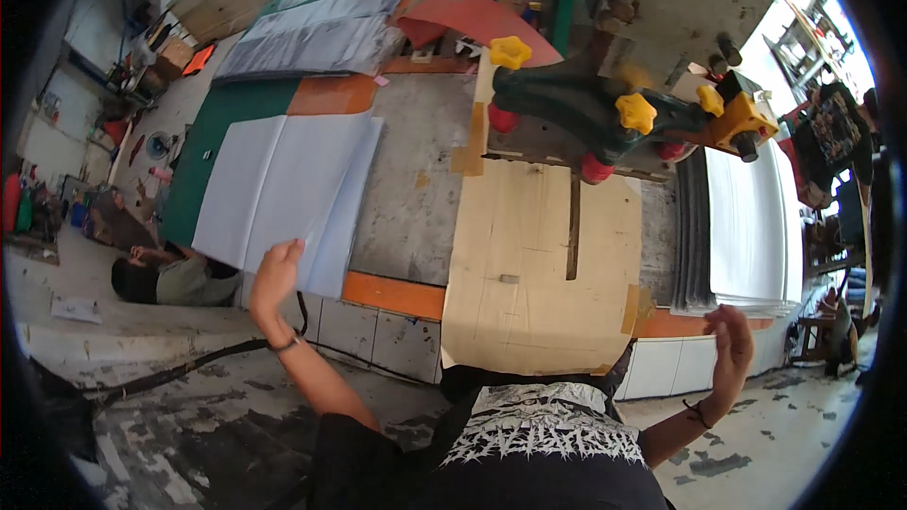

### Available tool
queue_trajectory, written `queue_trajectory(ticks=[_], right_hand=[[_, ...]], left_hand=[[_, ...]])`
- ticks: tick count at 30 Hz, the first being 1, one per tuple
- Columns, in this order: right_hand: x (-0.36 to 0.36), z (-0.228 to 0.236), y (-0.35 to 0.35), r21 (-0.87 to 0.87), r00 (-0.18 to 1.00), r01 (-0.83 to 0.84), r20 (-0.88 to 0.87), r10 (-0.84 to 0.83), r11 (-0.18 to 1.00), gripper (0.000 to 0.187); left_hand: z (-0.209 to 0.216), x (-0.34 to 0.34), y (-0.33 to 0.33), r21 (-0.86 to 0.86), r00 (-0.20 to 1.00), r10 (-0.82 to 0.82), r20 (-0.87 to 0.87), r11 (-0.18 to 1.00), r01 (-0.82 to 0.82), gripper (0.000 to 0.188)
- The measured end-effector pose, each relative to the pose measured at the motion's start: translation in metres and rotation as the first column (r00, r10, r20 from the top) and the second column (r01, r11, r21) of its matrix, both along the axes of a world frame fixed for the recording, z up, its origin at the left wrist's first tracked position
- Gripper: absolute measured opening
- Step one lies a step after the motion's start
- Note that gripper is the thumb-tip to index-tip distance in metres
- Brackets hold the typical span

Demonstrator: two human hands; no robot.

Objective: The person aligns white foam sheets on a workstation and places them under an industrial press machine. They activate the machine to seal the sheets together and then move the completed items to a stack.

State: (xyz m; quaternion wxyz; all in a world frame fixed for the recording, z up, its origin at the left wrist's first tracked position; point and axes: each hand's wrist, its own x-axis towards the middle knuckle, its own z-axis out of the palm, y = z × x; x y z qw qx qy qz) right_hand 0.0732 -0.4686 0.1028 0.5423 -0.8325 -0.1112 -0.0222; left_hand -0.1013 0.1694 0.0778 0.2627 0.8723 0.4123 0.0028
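On the left part of the table lies a loose stack of large white paper sheets (pixel 274 165), slightly fanned on its right side. My left hand (pixel 274 276) is at the near edge of these sheets, thumb and fingers pinched together on the paper. My right hand (pixel 730 349) hovers just off the near edge of a thicker pile of sheets (pixel 753 227) on the right, fingers loosely bent, holding nothing. Between my hands a tan cardboard sheet (pixel 539 274) with a long slot is taped down in front of me.
A heavy machine (pixel 605 104) with yellow knobs and red feet stands over the cardboard's far end. Grey-printed sheets (pixel 316 38) lie at the far left, and curved red pieces (pixel 477 24) beyond. Another person (pixel 179 279) is low at the left. A dark cable (pixel 189 364) crosses the floor.
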Motion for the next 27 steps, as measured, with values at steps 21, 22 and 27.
queue_trajectory(ticks=[21,22,27], right_hand=[[-0.007,0.007,0.228,0.32,0.532,-0.72,-0.316,0.785,0.616,0.043],[-0.011,-0.007,0.247,0.421,0.506,-0.68,-0.322,0.8,0.6,0.049],[-0.029,-0.062,0.287,0.705,0.267,-0.327,-0.569,0.777,0.629,0.069]], left_hand=[[0.084,0.023,-0.089,0.43,0.895,-0.384,0.226,0.864,0.262,0.03],[0.081,0.025,-0.104,0.406,0.871,-0.436,0.227,0.855,0.323,0.028],[0.013,0.048,-0.165,0.022,0.82,-0.535,0.203,0.84,0.542,0.022]])
